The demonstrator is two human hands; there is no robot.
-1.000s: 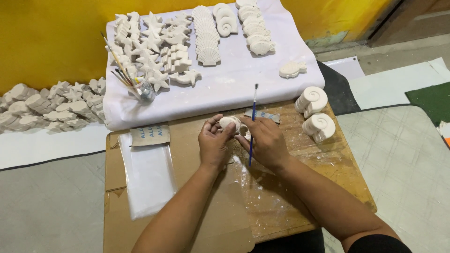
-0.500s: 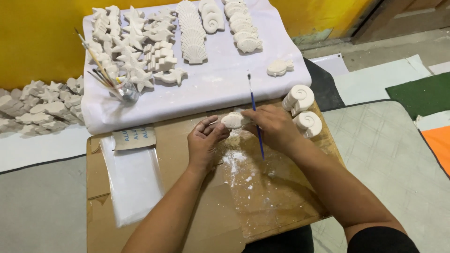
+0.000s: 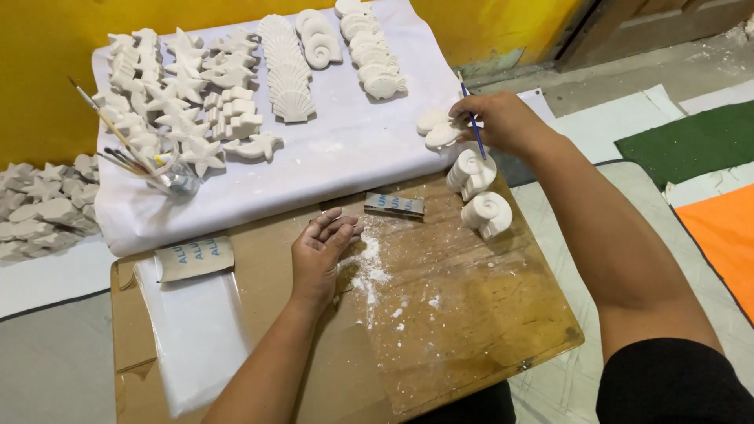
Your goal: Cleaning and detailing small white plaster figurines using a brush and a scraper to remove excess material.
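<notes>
View from the head camera, looking down on a brown wooden work board [image 3: 471,330] laid over flattened cardboard. The right hand [image 3: 503,122] reaches out to the far right edge of the white cloth sheet [image 3: 345,157], its fingers pinched around a thin blue-handled paintbrush [image 3: 473,126] that stands nearly upright, and it touches two flat white plaster fish-shaped casts [image 3: 438,129] lying side by side at the cloth's edge (whether a cast is gripped as well cannot be told). The left hand [image 3: 322,251] rests on the board, holding nothing, with its fingers loosely curled; its fingertips lie just beside a scatter of white plaster dust [image 3: 369,267]. A small grey rectangular sanding block [image 3: 394,205] lies near those fingertips, between the hand and the cloth. Two stacks of white spiral snail-shell casts [image 3: 479,196] stand on the board's right side, just below the right hand. On the cloth, rows of white plaster casts [image 3: 228,102] are set out: starfish, scallop shells, spirals and fish. A clear glass jar of paintbrushes [image 3: 169,177] stands at the cloth's left end. A heap of further white casts [image 3: 43,204] lies on the floor to the left, against the yellow wall [image 3: 47,63]. A folded scrap of sandpaper [image 3: 195,257] and a clear plastic sheet [image 3: 196,330] lie at the board's left.
</notes>
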